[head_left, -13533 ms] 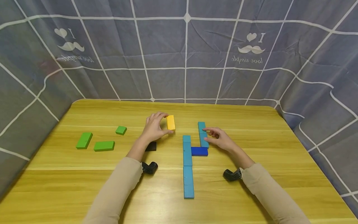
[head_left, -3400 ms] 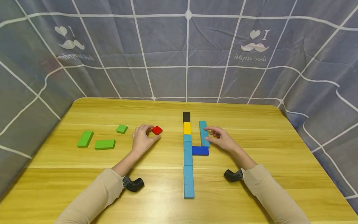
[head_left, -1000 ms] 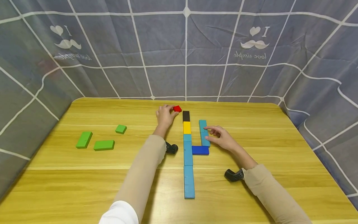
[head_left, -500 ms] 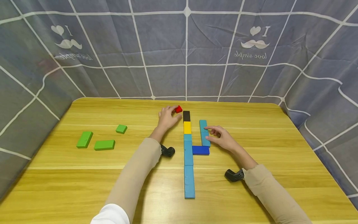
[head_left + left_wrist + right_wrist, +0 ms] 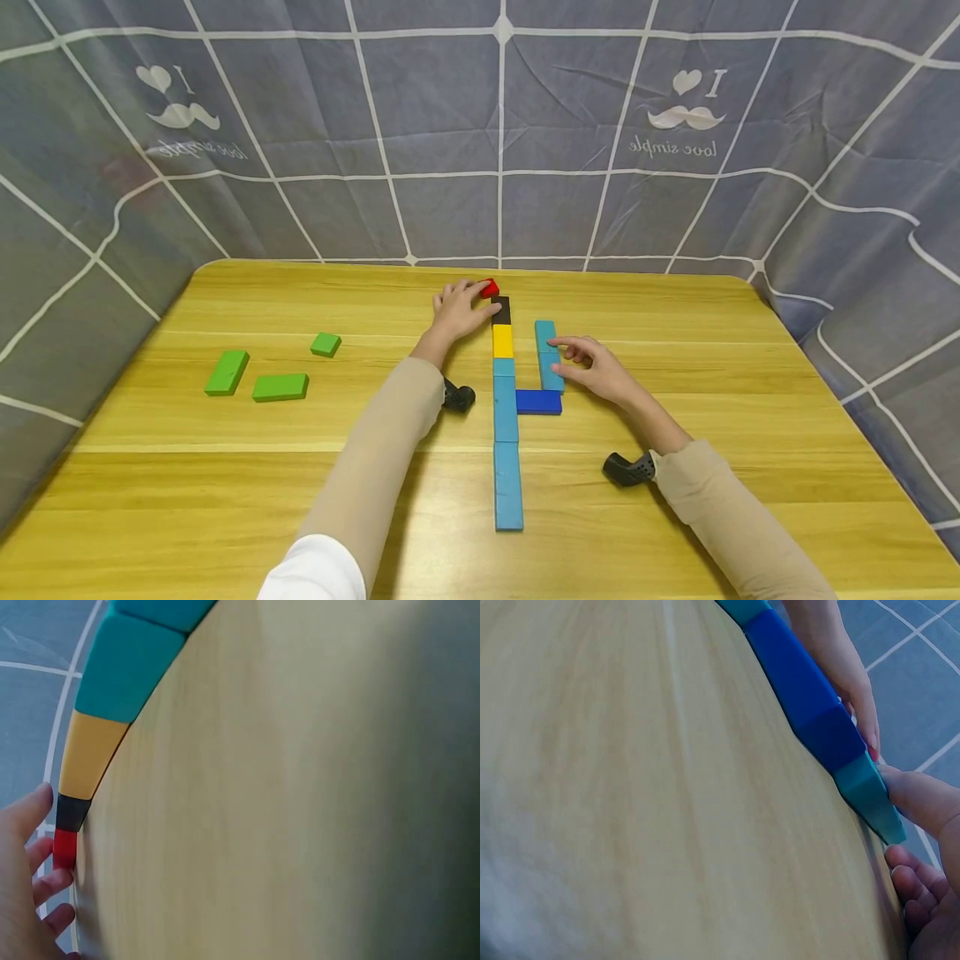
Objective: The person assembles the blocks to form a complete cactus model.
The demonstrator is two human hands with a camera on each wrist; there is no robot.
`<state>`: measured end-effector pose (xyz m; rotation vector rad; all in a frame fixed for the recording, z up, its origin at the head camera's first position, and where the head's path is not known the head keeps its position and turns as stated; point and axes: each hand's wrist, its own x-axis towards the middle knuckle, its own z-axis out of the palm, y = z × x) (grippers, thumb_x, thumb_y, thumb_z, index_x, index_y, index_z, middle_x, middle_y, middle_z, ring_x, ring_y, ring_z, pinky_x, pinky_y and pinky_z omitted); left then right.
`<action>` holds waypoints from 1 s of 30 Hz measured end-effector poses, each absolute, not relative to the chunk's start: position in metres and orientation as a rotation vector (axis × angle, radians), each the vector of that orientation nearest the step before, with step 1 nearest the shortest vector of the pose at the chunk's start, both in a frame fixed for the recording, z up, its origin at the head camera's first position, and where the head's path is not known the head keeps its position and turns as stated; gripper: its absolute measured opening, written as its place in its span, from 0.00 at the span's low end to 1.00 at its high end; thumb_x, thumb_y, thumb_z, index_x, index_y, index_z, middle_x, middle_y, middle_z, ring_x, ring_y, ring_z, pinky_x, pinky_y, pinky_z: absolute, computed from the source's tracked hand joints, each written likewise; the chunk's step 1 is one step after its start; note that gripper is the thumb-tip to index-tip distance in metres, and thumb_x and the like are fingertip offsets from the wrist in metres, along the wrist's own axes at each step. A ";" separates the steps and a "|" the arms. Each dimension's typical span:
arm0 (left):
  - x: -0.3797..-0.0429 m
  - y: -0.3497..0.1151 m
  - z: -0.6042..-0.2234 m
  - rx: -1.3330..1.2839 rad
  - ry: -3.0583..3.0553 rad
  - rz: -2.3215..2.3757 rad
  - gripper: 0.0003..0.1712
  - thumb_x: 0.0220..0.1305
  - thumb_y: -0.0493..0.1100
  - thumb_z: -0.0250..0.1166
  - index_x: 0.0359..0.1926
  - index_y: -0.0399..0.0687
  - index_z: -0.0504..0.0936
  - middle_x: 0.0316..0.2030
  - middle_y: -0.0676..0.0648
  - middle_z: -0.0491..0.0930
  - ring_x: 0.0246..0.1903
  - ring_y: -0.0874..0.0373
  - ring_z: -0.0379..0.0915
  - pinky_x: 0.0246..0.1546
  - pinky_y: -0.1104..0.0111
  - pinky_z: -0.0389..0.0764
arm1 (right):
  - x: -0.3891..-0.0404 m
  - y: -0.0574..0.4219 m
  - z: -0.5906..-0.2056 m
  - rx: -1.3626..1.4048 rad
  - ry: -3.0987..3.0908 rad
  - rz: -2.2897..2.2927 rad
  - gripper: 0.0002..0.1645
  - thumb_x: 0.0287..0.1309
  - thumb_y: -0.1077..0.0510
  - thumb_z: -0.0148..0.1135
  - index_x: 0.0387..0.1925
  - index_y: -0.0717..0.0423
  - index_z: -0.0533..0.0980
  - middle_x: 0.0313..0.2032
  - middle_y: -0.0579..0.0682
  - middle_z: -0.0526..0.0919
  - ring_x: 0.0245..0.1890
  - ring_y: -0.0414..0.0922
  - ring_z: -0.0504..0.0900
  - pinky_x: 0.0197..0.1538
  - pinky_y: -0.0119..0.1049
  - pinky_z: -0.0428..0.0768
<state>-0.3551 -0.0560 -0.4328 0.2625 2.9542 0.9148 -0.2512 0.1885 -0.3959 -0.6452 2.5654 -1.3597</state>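
Note:
A line of flat blocks runs away from me: light-blue blocks (image 5: pixel 507 487) nearest, then a yellow block (image 5: pixel 502 342) and a black block (image 5: pixel 501 310). At its far end my left hand (image 5: pixel 456 315) has fingertips on a small red block (image 5: pixel 490 288), which sits against the black one in the left wrist view. The left thumb lies over the black block in the head view. My right hand (image 5: pixel 596 371) touches two light-blue blocks (image 5: pixel 546 336) with index finger and thumb. A dark-blue block (image 5: pixel 539 402) bridges that short column and the long line.
On the left of the wooden table (image 5: pixel 187 517) lie a small green block (image 5: pixel 326 344) and two longer green blocks, one upright (image 5: pixel 227 372) and one crosswise (image 5: pixel 281 387). A grey gridded curtain (image 5: pixel 442 217) surrounds the table's back and sides.
The yellow and black blocks have joined the line's far end. My left hand has brought the red block from the left and slid it rightward to the black one. The right hand stays put.

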 end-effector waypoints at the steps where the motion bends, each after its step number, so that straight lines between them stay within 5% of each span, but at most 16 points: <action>1: -0.350 -0.054 -0.424 0.247 2.917 0.923 0.36 0.60 0.64 0.53 0.67 0.60 0.60 0.65 0.46 0.57 0.60 0.47 0.50 0.54 0.54 0.50 | -0.251 0.188 -0.396 -0.647 2.566 -1.359 0.23 0.57 0.65 0.59 0.54 0.70 0.70 0.38 0.64 0.70 0.36 0.54 0.65 0.41 0.40 0.63; 30: -0.347 -0.048 -0.422 0.367 2.893 0.920 0.28 0.67 0.55 0.49 0.67 0.60 0.61 0.65 0.48 0.57 0.59 0.48 0.47 0.53 0.55 0.46 | -0.257 0.190 -0.396 -0.650 2.558 -1.362 0.23 0.56 0.65 0.59 0.54 0.70 0.70 0.37 0.64 0.70 0.36 0.54 0.65 0.41 0.39 0.64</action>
